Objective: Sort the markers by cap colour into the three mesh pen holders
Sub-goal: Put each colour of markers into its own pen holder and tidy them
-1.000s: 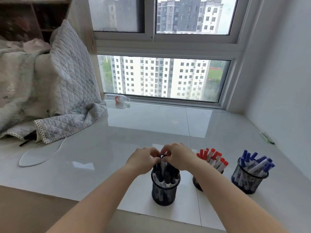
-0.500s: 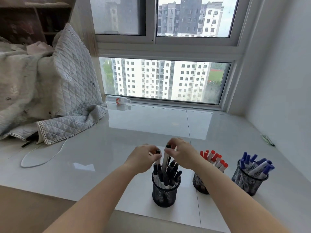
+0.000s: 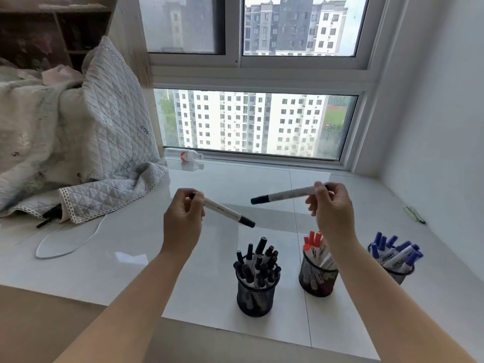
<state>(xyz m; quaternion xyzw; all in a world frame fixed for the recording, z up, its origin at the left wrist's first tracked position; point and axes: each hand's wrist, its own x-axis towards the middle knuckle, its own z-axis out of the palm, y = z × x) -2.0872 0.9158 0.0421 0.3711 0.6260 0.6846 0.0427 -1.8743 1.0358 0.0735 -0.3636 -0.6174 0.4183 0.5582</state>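
Three black mesh pen holders stand in a row on the white ledge. The left holder (image 3: pixel 255 297) is full of black-capped markers, the middle holder (image 3: pixel 315 280) has red-capped ones, the right holder (image 3: pixel 399 275) has blue-capped ones. My left hand (image 3: pixel 183 218) pinches one black-capped marker (image 3: pixel 226 212) by its end, cap pointing right and down. My right hand (image 3: pixel 331 205) pinches a second black-capped marker (image 3: pixel 284 195), cap pointing left. Both markers hang well above the holders.
A quilted blanket (image 3: pixel 78 142) is heaped at the left, with a white cable (image 3: pixel 68 244) looping from under it. A plastic bottle (image 3: pixel 186 155) lies by the window. Thin green items (image 3: pixel 415 214) lie near the right wall.
Both hands have risen from the left holder and moved apart, each lifting out one black-capped marker and tilting it toward level.
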